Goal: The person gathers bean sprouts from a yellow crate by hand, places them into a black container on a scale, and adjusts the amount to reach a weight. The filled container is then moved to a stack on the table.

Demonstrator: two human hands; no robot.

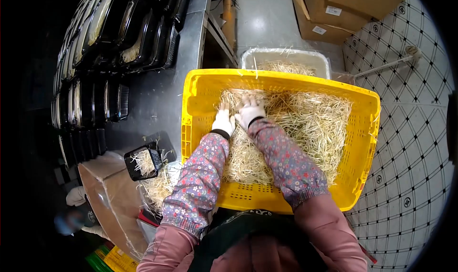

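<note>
A yellow plastic crate [281, 204] in front of me holds a thick layer of pale, thin strands that look like sprouts [324, 124]. My left hand [224, 120], in a white glove, lies on the sprouts near the crate's far left corner, fingers stretched forward and the tips partly among the strands. Close beside it on the right, my gloved right hand [250, 111] rests on the same sprouts with its fingers spread. Neither hand visibly lifts anything. Floral sleeve covers reach up to both wrists.
Black plastic trays [138, 38] stand stacked on the metal table [138, 100] at left. A black tray of sprouts [144, 162] sits by a loose pile. Behind the crate is a white tub [286, 55]; cardboard boxes [343, 12] stand beyond. A person [76, 214] is at lower left.
</note>
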